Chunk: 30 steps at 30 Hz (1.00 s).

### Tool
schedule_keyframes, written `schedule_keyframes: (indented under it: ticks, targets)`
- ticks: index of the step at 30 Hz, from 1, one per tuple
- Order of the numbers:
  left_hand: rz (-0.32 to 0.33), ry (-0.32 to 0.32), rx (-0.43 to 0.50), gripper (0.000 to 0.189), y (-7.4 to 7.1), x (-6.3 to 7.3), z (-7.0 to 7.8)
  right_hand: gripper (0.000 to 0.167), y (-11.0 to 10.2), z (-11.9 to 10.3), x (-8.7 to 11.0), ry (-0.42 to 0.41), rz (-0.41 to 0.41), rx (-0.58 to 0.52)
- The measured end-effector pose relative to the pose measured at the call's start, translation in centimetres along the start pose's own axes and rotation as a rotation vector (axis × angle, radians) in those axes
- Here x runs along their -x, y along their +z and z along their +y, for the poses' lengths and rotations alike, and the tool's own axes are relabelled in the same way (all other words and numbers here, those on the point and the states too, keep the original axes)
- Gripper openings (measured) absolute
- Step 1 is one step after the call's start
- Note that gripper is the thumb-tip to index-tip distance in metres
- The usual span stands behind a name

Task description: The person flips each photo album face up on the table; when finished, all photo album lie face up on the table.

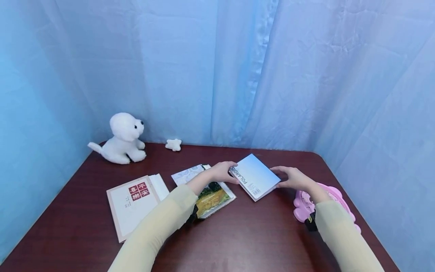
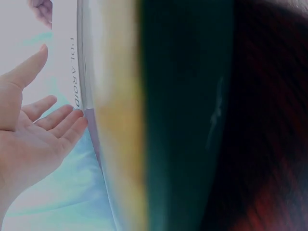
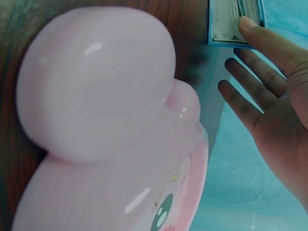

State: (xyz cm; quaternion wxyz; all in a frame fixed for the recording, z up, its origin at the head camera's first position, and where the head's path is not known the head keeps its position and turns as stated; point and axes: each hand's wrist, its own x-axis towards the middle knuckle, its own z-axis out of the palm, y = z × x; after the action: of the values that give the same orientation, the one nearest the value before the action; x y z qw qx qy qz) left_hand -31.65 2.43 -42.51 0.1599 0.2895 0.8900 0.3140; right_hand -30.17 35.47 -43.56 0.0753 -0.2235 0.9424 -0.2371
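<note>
A pale blue-and-white album (image 1: pixel 257 175) marked POLAROID lies flat at the middle right of the table, turned diagonally. My left hand (image 1: pixel 222 172) is at its left corner. In the left wrist view its fingers (image 2: pixel 72 126) are nearly straight and reach the lettered edge, the thumb apart from them. My right hand (image 1: pixel 295 178) is at the opposite corner; the right wrist view shows its thumb over the page edges (image 3: pixel 236 17) and several fingers spread out straight below. A book with a landscape painting (image 1: pixel 214 200) lies partly under my left forearm.
A cream book with red characters (image 1: pixel 124 204) lies at the left. A white plush dog (image 1: pixel 124 139) sits at the back left, near a small white star-shaped plush (image 1: pixel 173 144). Under my right forearm is a glossy pink object (image 1: pixel 300 211). Blue curtains (image 1: pixel 183 68) surround the table.
</note>
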Motion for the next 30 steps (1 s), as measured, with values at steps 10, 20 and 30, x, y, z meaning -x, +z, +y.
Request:
schedule_keyframes:
  ticks: [10,20,30]
  targets:
    - [-0.108,0.001,-0.052,0.074,-0.3,0.0,-0.1,0.058,0.0,0.2,-0.1,0.036,-0.04,-0.039]
    - [-0.132,0.037,-0.033,0.075,-0.5,0.1,-1.2,0.054,-0.9,-1.0,0.5,0.003,-0.002,-0.061]
    - [-0.138,0.055,0.05,0.073,-0.8,0.6,-1.5,0.054,-1.4,-2.2,0.5,-0.036,0.011,-0.226]
